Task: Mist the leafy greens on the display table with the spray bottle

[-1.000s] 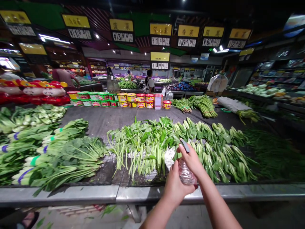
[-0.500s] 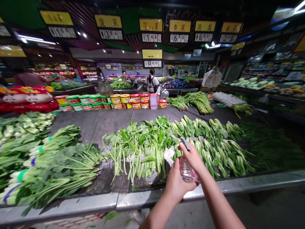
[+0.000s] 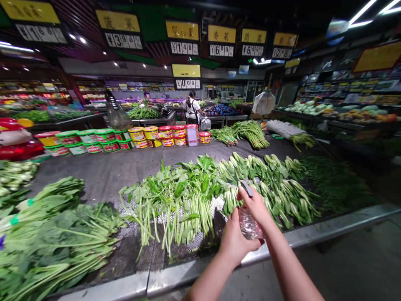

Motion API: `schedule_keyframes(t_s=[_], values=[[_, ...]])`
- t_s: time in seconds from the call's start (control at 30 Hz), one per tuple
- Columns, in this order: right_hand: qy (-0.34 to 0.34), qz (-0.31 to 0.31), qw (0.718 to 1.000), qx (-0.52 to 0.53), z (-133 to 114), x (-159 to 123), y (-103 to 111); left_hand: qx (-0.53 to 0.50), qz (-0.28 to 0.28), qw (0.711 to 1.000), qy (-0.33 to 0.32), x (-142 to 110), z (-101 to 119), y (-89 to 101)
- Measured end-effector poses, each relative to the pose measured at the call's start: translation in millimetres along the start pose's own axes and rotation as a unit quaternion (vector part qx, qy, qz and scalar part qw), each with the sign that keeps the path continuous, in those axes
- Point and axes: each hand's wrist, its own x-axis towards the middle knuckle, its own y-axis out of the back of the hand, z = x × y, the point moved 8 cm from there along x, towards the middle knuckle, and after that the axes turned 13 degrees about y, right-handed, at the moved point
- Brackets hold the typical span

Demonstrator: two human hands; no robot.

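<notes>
A clear spray bottle point(image 3: 249, 225) with a grey head is held between my hands over the front of the vegetable stand. My left hand point(image 3: 234, 241) is wrapped round the bottle's body from the left. Around its top, just behind the grey head, my right hand point(image 3: 255, 205) is closed. Parts of the bottle are hidden by the fingers. Beyond and to the left lie leafy water spinach stems point(image 3: 180, 200) on a perforated black mat. Small bok choy point(image 3: 275, 184) is laid out in rows behind and to the right of the bottle.
A metal rail point(image 3: 178, 274) edges the stand in front. Bundled leafy greens point(image 3: 69, 238) lie at left. Stacked tubs point(image 3: 105, 136) line the back, near tied green bunches point(image 3: 250, 133). Price signs point(image 3: 182, 37) hang overhead. A person point(image 3: 191, 108) stands at a farther counter.
My view has shifted, so the signs and stand appear farther left and the rail tilts more. Both hands keep their hold on the bottle. The person in the distance has turned slightly.
</notes>
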Motion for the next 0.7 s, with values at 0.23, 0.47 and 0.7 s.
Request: schedule_keyframes(t_s=[0.23, 0.47, 0.7], values=[[-0.004, 0.006, 1.0, 0.002, -6, -3, 2, -0.01, -0.008, 1.0, -0.008, -2, 1, 0.7], [-0.003, 0.019, 1.0, 0.024, 6, -10, -3, -0.001, 0.004, 1.0, -0.003, -5, -6, 1.0], [0.002, 0.025, 1.0, 0.017, 4, -12, 5, -0.016, 0.0, 1.0, -0.019, -10, 3, -3.7]])
